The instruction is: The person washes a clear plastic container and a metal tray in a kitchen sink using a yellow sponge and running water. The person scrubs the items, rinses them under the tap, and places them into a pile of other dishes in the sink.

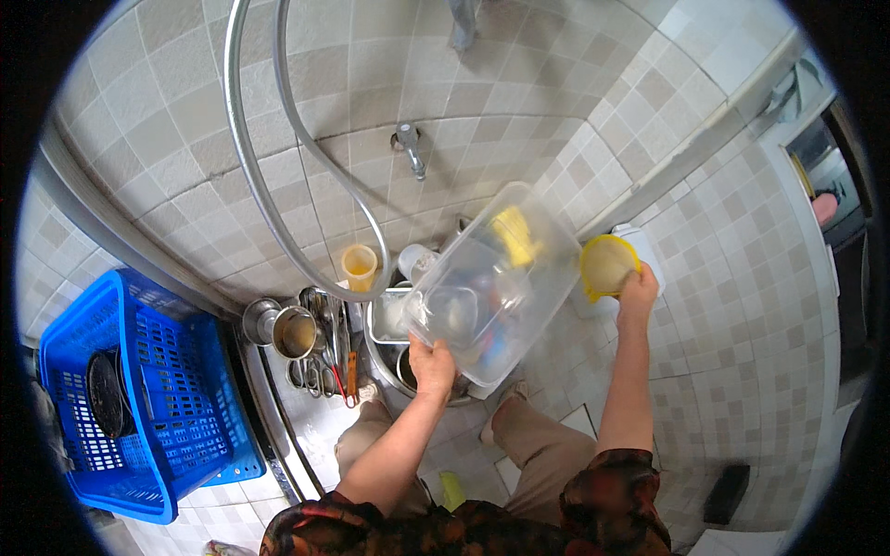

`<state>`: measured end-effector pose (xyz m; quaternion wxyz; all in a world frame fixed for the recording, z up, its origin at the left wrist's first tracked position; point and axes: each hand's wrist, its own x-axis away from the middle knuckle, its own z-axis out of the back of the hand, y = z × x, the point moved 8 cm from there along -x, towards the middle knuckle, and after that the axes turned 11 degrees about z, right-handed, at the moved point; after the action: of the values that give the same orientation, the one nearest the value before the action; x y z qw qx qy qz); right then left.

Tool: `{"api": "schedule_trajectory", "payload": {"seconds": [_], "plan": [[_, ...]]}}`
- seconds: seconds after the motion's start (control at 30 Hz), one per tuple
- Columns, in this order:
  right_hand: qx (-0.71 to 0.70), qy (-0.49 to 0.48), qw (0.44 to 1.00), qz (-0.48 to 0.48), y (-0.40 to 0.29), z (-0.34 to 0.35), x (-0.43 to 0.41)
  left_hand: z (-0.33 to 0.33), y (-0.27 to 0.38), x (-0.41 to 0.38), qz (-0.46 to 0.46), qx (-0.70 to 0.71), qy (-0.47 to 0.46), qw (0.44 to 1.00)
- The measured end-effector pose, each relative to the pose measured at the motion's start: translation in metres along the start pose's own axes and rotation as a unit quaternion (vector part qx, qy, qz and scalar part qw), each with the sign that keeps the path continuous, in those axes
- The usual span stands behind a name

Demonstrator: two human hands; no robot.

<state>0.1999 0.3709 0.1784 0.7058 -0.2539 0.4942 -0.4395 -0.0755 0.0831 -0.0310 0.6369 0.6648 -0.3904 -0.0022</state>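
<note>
My left hand [432, 368] grips the near left corner of a large clear plastic box [535, 306], which is tilted above the floor. A blurred yellow thing [513, 235] shows at the box's far end. Red and blue patches show through its wall; I cannot tell whether they lie inside or behind it. To the right of the box, my right hand [637, 286] holds a round, yellow-rimmed piece [609, 264] with a pale middle, perhaps a strainer. Below the box, partly hidden by it, stand a metal basin [379, 358] and a white rectangular tray [389, 316].
Metal cups [295, 332], scissors [313, 379] and other utensils lie left of the basin, near an orange plastic cup [359, 267]. A blue basket [149, 396] stands far left. A shower hose [254, 167] hangs before a wall tap [411, 151]. A white bin [643, 243] stands right.
</note>
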Motion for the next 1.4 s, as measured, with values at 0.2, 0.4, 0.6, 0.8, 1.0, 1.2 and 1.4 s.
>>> {"api": "schedule_trajectory", "payload": {"seconds": [0.2, 0.4, 0.6, 0.8, 1.0, 1.2, 1.4], "plan": [[-0.247, 0.024, 0.955, -0.163, 0.062, -0.002, 0.018, -0.004, 0.024, 0.019, 0.132, 0.118, -0.051, 0.983], [-0.419, -0.025, 0.889, -0.185, 0.074, -0.081, 0.025, -0.017, 0.017, 0.026, 0.143, 0.087, -0.081, 0.983], [-0.414, -0.028, 0.895, -0.162, 0.035, -0.111, 0.074, -0.022, 0.026, 0.030, 0.042, 0.031, -0.080, 0.995], [-0.364, -0.074, 0.906, -0.203, 0.009, -0.126, 0.162, -0.004, 0.031, 0.023, -0.097, -0.008, 0.035, 0.995], [-0.454, -0.036, 0.848, -0.272, 0.016, -0.123, 0.207, -0.005, 0.033, 0.019, -0.095, -0.076, -0.021, 0.992], [-0.514, 0.051, 0.809, -0.281, 0.047, -0.096, 0.106, -0.010, 0.037, 0.025, -0.093, -0.056, -0.049, 0.993], [-0.501, 0.078, 0.823, -0.255, 0.067, -0.065, 0.047, -0.021, 0.046, 0.035, -0.097, -0.113, -0.044, 0.988]]}}
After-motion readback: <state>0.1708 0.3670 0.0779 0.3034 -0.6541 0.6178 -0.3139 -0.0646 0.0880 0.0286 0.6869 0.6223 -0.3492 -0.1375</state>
